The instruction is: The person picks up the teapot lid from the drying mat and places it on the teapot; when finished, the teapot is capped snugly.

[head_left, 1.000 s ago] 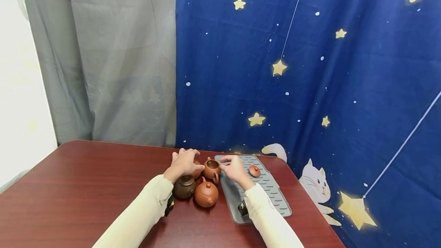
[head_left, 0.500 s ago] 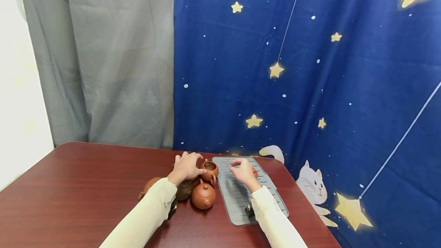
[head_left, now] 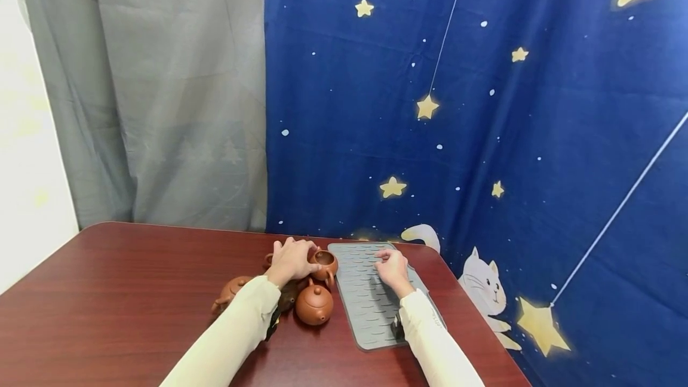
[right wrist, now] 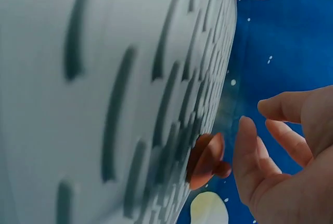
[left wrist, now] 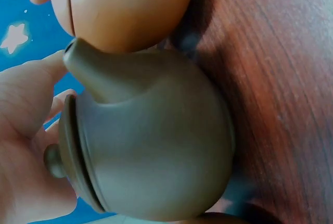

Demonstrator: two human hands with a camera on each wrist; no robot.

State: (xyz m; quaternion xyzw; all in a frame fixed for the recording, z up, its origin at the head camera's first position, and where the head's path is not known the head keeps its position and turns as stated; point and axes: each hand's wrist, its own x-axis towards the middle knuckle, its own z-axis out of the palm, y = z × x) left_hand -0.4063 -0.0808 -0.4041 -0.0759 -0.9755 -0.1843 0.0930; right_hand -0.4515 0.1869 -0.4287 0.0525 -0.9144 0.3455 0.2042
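My left hand (head_left: 292, 260) reaches over the dark lidded teapot (left wrist: 156, 135). Its thumb and forefinger stand apart at the near side of a lidless reddish-brown teapot (head_left: 325, 264); whether they grip it I cannot tell. In front sits a lidded reddish-brown teapot (head_left: 314, 303), whose side also shows at the top of the left wrist view. My right hand (head_left: 394, 269) hovers above the grey ridged mat (head_left: 365, 315). Its fingers are loosely bent with nothing between them. Close by, the small round lid (right wrist: 205, 161) lies on the mat, hidden behind the hand in the head view.
Another lidded reddish-brown teapot (head_left: 232, 288) stands to the left, partly behind my left sleeve. Part of one more reddish-brown piece (head_left: 268, 260) shows beyond the left hand. The red-brown table (head_left: 134, 291) ends at the starry blue curtain (head_left: 344, 106).
My right hand has moved right, away from the lidless teapot and towards the lid. The left hand has shifted slightly right, closer to that teapot. The head view has turned a little.
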